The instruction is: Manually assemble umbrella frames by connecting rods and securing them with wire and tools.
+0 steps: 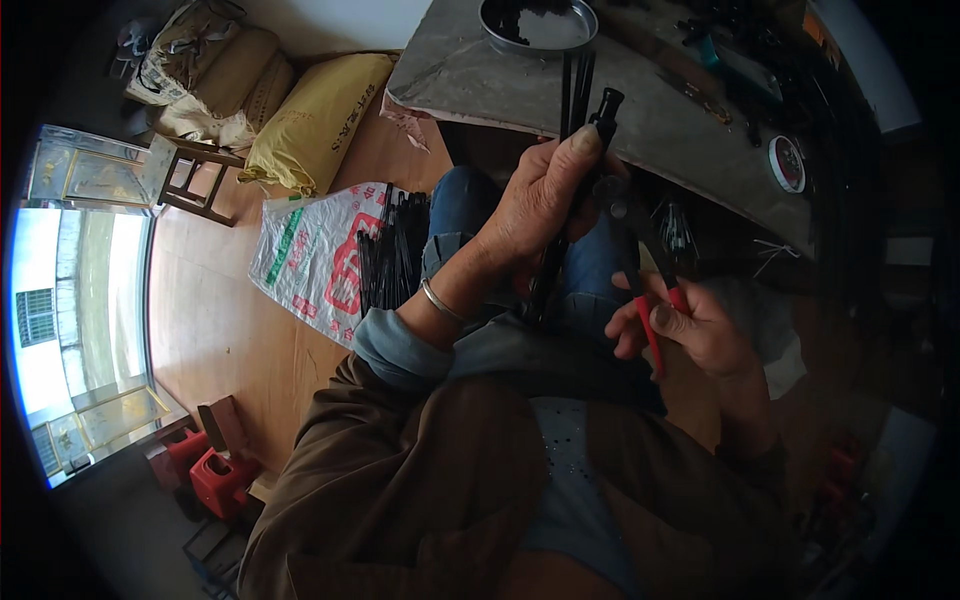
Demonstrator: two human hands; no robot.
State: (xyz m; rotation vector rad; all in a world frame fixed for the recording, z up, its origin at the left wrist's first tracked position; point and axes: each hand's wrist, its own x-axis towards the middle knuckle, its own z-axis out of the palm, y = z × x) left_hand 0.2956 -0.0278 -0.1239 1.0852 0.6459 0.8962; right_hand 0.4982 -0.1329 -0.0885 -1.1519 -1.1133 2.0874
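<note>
My left hand [535,200] is closed round a bundle of thin black rods [577,95], which stick up above the fist and run down between my knees. A black knobbed fitting [607,105] stands up beside my left thumb, and the thumb presses against it. In my right hand [705,325] is a pair of pliers [648,330] with red handles, and the handles are spread apart. The dark head of the pliers is just right of my left hand, close to the rods. Whether its jaws touch anything is too dark to tell.
A grey table [450,70] stands ahead, bearing a round metal pan [540,45] and a small round tin [787,164]. Several black rods [395,250] lie on a white printed sack [310,260] on the floor. Beyond are a yellow sack [320,120] and a wooden stool [195,185].
</note>
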